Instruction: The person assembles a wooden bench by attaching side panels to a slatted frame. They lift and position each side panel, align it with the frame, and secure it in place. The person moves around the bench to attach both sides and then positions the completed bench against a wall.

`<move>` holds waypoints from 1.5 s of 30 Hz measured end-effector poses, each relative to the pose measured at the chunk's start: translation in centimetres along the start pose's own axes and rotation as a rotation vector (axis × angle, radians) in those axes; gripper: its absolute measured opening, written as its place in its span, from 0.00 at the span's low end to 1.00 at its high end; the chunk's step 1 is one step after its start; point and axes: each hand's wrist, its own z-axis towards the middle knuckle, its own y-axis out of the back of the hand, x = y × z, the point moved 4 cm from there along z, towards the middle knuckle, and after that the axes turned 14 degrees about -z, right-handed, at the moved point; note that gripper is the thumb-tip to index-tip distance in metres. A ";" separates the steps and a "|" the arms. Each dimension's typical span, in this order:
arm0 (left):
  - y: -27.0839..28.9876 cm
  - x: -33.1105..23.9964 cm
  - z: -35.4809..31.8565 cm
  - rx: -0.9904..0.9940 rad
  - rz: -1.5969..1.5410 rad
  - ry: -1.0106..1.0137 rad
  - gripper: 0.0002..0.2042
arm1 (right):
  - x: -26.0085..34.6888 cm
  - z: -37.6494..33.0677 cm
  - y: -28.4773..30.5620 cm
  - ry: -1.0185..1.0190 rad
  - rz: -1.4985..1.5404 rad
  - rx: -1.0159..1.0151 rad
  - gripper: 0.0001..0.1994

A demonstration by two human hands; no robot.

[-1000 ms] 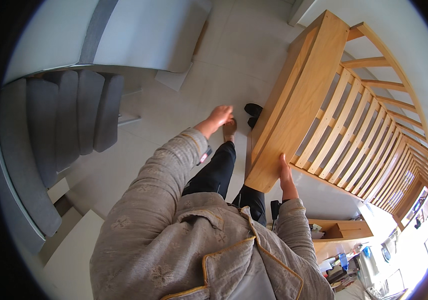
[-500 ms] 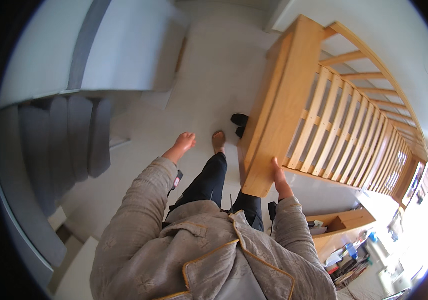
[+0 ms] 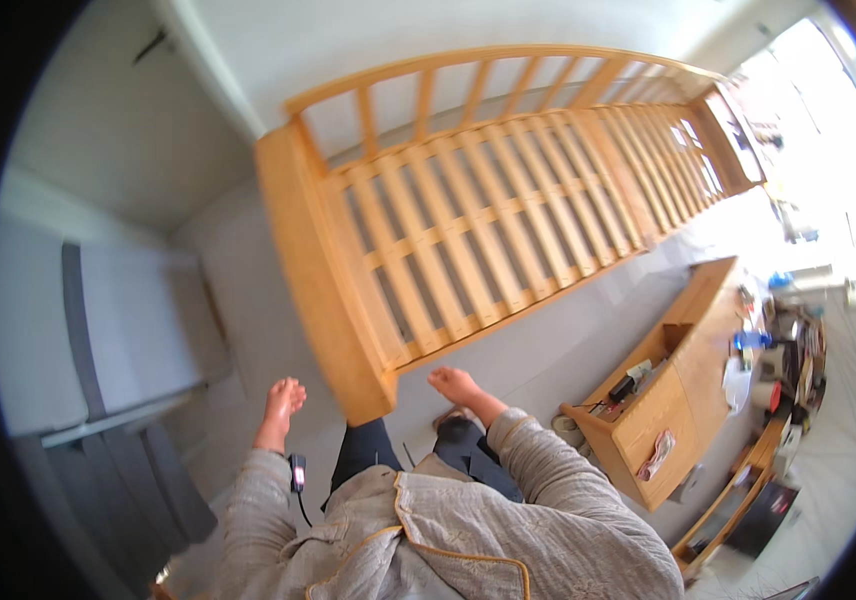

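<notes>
the person's left hand (image 3: 286, 398) is loosely open beside the end of the slatted wooden frame (image 3: 460, 228); the right hand (image 3: 455, 382), half-open, hovers near its corner.

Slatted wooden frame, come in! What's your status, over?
Left hand, right hand: nothing visibly held, flanking near end of slatted wooden frame. Frame uncovered. Wooden cabinet to the right.
</notes>
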 end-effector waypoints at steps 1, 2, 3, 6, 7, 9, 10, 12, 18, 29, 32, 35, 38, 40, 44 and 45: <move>-2.9 -0.1 -0.8 0.022 0.015 -0.001 0.13 | -2.4 -2.6 2.3 -0.005 -0.039 -0.085 0.18; -6.3 0.0 -1.4 0.066 0.048 0.005 0.14 | -5.9 -5.4 4.3 -0.043 -0.020 -0.126 0.18; -9.7 -0.1 -1.7 0.111 0.094 0.016 0.14 | -10.5 -8.2 5.8 -0.133 0.000 -0.158 0.17; -21.0 -0.6 -2.5 0.269 0.178 0.014 0.15 | -23.4 -16.9 9.9 -0.419 -0.027 -0.272 0.18; -25.0 -0.9 -2.2 0.318 0.220 -0.010 0.15 | -26.9 -19.8 11.4 -0.488 0.007 -0.373 0.17; -34.4 -1.9 -3.3 0.424 0.293 -0.060 0.15 | -32.6 -25.4 13.5 -0.621 0.072 -0.572 0.16; -39.0 -2.2 -4.1 0.472 0.329 -0.081 0.14 | -34.6 -27.9 14.3 -0.683 0.104 -0.669 0.15; -48.3 -2.2 -5.7 0.592 0.381 -0.119 0.14 | -39.4 -30.0 13.7 -0.731 0.205 -0.731 0.15; -64.5 -0.7 -7.2 0.728 0.570 -0.065 0.13 | -45.9 -25.1 13.0 -0.593 0.661 -0.499 0.13; -104.2 -1.1 -4.3 0.845 0.623 -0.041 0.13 | -61.1 -34.4 26.8 -0.907 0.782 -0.615 0.13; -114.5 -1.3 -5.6 0.931 0.652 -0.066 0.12 | -65.0 -34.7 31.8 -0.950 0.892 -0.637 0.12; -123.8 0.4 -5.6 0.957 0.740 -0.036 0.13 | -68.9 -33.0 37.4 -0.897 0.874 -0.806 0.10; -132.4 2.2 -4.7 0.978 0.782 0.061 0.13 | -73.5 -29.3 41.6 -0.829 1.215 -0.684 0.11; -137.6 2.0 -3.8 0.965 0.761 0.074 0.13 | -72.8 -28.1 50.7 -0.768 1.216 -0.514 0.13; -148.2 -0.1 -0.6 0.914 0.698 0.041 0.13 | -82.7 -24.9 65.1 -0.693 1.178 -0.592 0.14; -151.5 -1.0 -0.2 0.876 0.702 0.017 0.13 | -86.3 -24.6 68.9 -0.690 1.178 -0.626 0.14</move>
